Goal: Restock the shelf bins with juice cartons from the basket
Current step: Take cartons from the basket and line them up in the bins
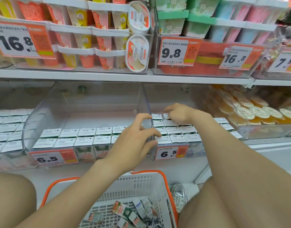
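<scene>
Left hand (134,137): we are hovering it at a divider (148,109), fingers spread, holding nothing.
Right hand (177,112): we are reaching it onto a back row; we cannot tell its grip.
Cartons (133,211): probably light, stiff and crushable; we are favouring the flat sides.
Basket (151,174): holding loose cartons.
Bins (85,104): holding upright rows.

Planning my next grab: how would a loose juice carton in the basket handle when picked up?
The juice cartons in the basket look small and flat-sided: probably fairly stiff, easy to pinch, unlikely to roll. They lie jumbled, so neighbours may shift when one lifts.
</scene>
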